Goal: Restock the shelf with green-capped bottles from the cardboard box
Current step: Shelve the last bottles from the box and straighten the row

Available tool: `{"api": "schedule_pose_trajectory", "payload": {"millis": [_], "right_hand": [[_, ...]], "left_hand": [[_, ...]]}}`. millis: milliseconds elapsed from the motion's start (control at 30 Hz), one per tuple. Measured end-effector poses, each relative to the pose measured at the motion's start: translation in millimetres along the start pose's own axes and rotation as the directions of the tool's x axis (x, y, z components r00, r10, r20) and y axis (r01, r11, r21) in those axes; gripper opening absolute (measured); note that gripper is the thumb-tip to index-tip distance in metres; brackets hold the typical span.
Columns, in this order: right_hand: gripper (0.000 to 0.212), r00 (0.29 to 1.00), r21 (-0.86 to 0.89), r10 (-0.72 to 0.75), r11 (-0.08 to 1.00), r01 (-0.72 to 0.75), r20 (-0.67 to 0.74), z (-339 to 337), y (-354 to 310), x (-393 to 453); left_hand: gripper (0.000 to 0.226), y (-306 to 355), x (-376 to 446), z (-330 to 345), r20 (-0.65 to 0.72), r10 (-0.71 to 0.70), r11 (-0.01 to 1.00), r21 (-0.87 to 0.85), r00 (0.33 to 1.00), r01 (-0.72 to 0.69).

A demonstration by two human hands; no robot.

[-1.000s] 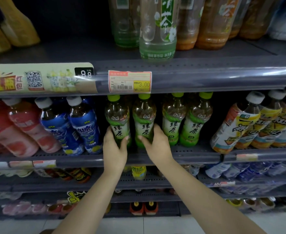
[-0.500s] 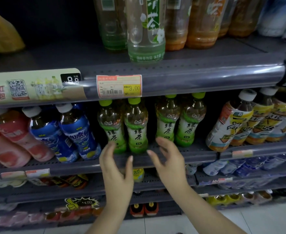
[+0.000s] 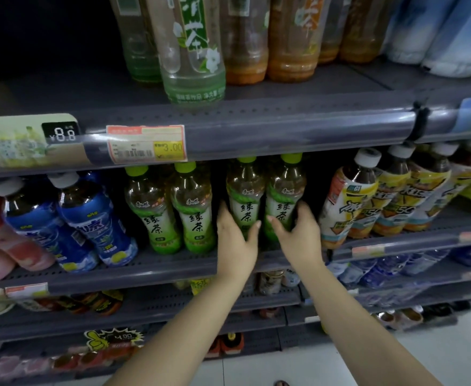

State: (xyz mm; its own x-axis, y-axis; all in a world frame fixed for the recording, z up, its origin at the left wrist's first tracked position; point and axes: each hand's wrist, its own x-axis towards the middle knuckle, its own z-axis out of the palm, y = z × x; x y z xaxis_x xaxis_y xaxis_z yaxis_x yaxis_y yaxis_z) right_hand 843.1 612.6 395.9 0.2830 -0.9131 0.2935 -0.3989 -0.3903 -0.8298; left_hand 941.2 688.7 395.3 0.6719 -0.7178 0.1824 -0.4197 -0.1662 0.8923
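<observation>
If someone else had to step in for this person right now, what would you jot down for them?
Left hand: wrapped around the third green-capped bottle from the left, low on its label.
Right hand: wrapped around the fourth green-capped bottle, on its right side.
Four green-capped bottles stand on the middle shelf; the left pair sits apart, untouched, nearer the front edge.
Done: four bottles are on the shelf.
Left: line up the right pair with the left pair, then fetch more. The cardboard box is out of view.
</observation>
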Motion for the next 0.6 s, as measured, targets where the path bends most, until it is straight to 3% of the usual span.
{"api": "schedule_pose_trajectory", "payload": {"millis": [200, 600], "right_hand": [[0.041, 0.999, 0.034, -0.024, 0.999, 0.023, 0.022, -4, 7, 2], [0.040, 0.998, 0.004, -0.058, 0.998, 0.058, -0.002, 0, 8, -1]], "left_hand": [[0.047, -8, 7, -2, 0.010, 0.029, 0.995, 0.097, 1.000, -0.030], [0.047, -12, 2, -4, 0.031, 0.053, 0.991, 0.124, 0.998, -0.056]]}}
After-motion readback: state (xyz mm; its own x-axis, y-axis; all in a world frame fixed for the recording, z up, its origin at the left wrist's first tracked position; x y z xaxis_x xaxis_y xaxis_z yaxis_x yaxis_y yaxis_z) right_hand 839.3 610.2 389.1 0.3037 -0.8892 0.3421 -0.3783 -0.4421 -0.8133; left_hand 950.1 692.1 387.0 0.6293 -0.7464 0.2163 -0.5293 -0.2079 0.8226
